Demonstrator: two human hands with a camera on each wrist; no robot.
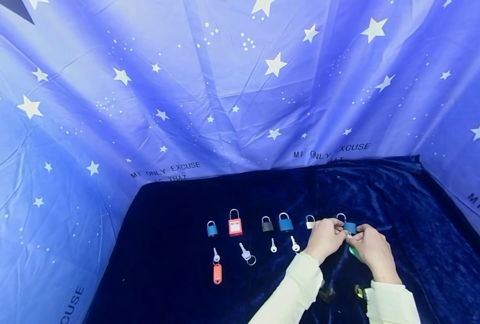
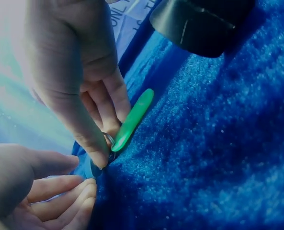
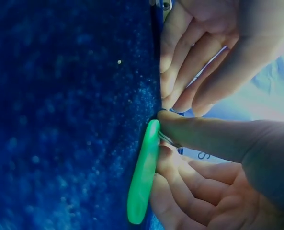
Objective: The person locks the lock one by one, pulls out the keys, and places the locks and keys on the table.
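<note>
A blue padlock with its shackle up lies at the right end of a row of padlocks on the dark blue velvet cloth. My left hand holds the padlock at its left side, thumb and fingertips at the body. From the right, my right hand pinches a key at the padlock's lower edge; the fingers hide most of the key. A metal ring joins it to a green tag, which hangs below the right thumb, close over the cloth.
Further left lie a white padlock, a larger blue padlock, a black padlock, a red padlock and a small blue padlock. Several keys lie below them, one with a red tag. Star-printed fabric surrounds the cloth.
</note>
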